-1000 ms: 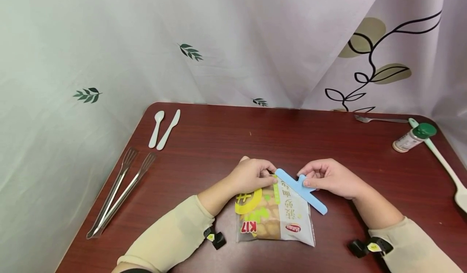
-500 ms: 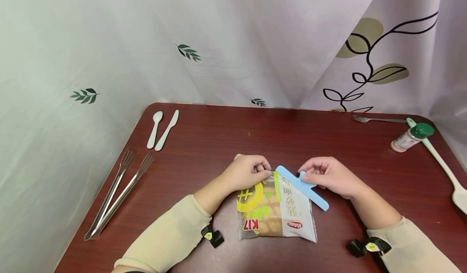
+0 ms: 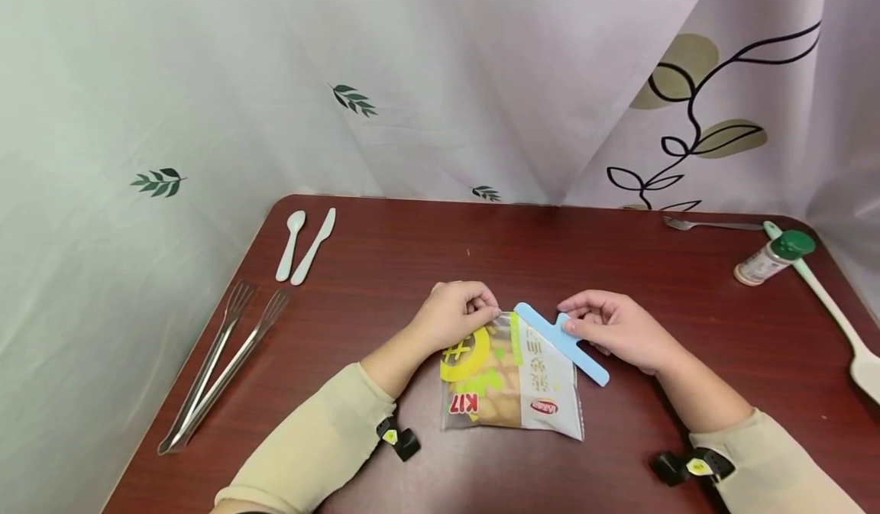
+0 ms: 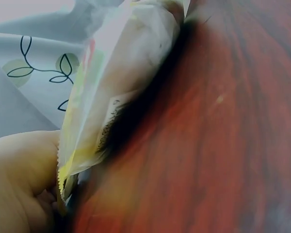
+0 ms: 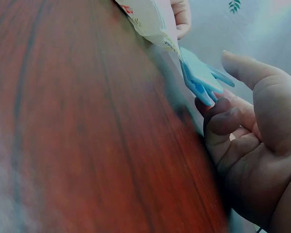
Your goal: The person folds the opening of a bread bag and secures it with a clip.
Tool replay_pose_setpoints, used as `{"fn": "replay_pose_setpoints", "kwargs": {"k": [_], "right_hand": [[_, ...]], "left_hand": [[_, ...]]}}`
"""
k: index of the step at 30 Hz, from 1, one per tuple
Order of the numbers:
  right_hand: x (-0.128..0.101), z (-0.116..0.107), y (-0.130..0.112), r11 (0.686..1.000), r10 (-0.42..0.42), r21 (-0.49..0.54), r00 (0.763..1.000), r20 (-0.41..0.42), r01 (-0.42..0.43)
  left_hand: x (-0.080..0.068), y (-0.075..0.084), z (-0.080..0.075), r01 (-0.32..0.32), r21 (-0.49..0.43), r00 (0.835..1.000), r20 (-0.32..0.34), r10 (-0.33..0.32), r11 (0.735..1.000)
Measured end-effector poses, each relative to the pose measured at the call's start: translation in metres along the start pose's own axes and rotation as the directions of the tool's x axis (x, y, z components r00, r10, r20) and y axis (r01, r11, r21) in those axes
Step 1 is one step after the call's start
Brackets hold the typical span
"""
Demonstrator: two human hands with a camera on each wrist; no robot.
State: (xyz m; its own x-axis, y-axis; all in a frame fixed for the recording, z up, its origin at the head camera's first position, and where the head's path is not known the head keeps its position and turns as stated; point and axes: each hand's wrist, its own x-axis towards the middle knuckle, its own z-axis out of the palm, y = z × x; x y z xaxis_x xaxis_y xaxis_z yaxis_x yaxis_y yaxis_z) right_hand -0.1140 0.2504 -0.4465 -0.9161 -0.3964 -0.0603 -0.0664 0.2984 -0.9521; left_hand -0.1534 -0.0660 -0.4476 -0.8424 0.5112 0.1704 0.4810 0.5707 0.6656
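A clear and white snack bag (image 3: 509,380) with yellow and green print lies before me, pale brown pieces showing through. My left hand (image 3: 455,314) pinches its top left edge, as the left wrist view (image 4: 68,184) also shows at the crimped edge. Slanting across the top right corner of the bag is a light blue bag clip (image 3: 550,334). My right hand (image 3: 615,329) is right at the clip's handle. In the right wrist view the thumb (image 5: 247,68) stands apart from the clip handles, and the other fingers (image 5: 223,121) bend close under them.
Metal tongs (image 3: 220,369) lie at the left, below a white spoon (image 3: 291,245) and a white knife (image 3: 313,247). Toward the back right are a fork (image 3: 711,224), a green-capped seasoning bottle (image 3: 773,257) and a long white spatula or spoon (image 3: 835,308). A curtain (image 3: 426,79) hangs behind the table.
The bag, the clip and my left hand have shifted slightly away from me and to the left. My right hand's thumb now sits nearer the handle's end.
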Motion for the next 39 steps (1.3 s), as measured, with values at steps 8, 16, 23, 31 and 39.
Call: {"fn": "replay_pose_setpoints", "kwargs": {"k": [8, 16, 23, 31, 39], "right_hand": [[0.001, 0.002, 0.000, 1.000, 0.007, -0.006, 0.998, -0.067, -0.008], [0.002, 0.005, -0.005, 0.998, 0.063, 0.006, 0.996, -0.062, -0.063], [0.002, 0.006, -0.005, 0.997, 0.071, 0.019, 0.997, -0.038, -0.070], [0.001, 0.015, -0.011, 0.981, 0.107, -0.148, 0.987, -0.117, -0.124], [-0.001, 0.015, -0.017, 0.977, 0.120, -0.164, 0.986, -0.114, -0.138]], "left_hand": [[0.001, -0.004, -0.001, -0.008, -0.031, 1.000, -0.030, 0.007, 0.999], [0.001, -0.009, -0.002, 0.004, -0.036, 0.998, -0.065, -0.006, 0.999], [0.001, -0.011, -0.003, 0.003, -0.043, 0.997, -0.079, -0.006, 0.999], [0.001, -0.011, 0.000, -0.055, 0.044, 0.998, -0.027, 0.056, 0.998], [0.002, -0.008, 0.000, -0.090, 0.094, 0.996, 0.033, 0.087, 0.992]]}}
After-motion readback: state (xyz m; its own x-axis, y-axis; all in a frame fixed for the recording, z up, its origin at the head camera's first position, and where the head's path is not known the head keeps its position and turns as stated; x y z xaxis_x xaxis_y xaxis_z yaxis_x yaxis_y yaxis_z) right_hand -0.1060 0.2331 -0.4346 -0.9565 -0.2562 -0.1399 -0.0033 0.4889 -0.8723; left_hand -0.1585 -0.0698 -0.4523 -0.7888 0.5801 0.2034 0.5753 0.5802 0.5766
